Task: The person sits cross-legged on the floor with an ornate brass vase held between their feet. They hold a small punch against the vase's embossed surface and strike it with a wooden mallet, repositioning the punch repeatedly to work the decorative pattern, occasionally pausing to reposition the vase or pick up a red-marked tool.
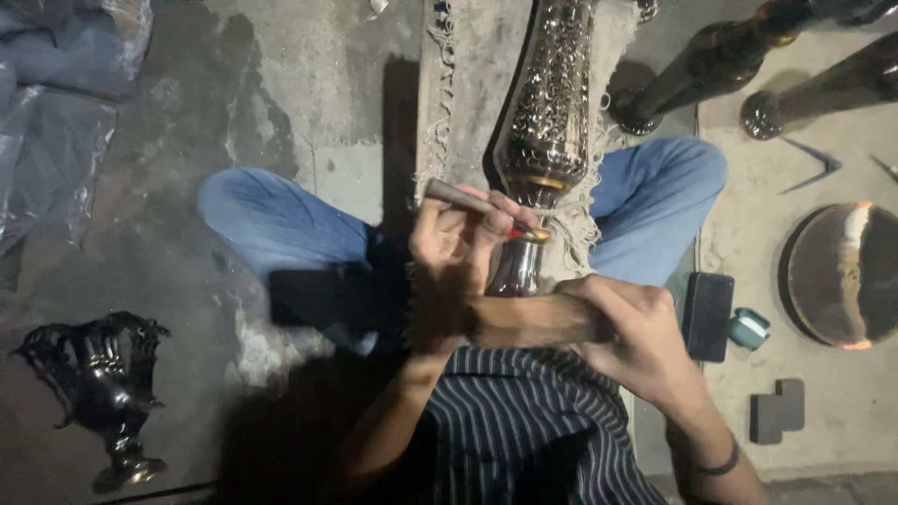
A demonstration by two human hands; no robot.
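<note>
A tall engraved metal vase (552,103) lies across a frayed cloth (468,75) over my crossed legs, its narrow neck (516,266) toward me. My left hand (458,248) grips a small chisel-like tool (472,201), its tip set against the vase's neck just below a brass ring. My right hand (636,337) holds a wooden mallet (533,320), blurred by motion, close under the left hand.
A dark metal urn (98,374) lies on the concrete floor at the left. Plastic sheeting (56,112) is at upper left. To the right are a black phone (708,316), a small teal case (748,329), dark blocks (776,410), a round metal plate (842,276) and two dark vases (711,61).
</note>
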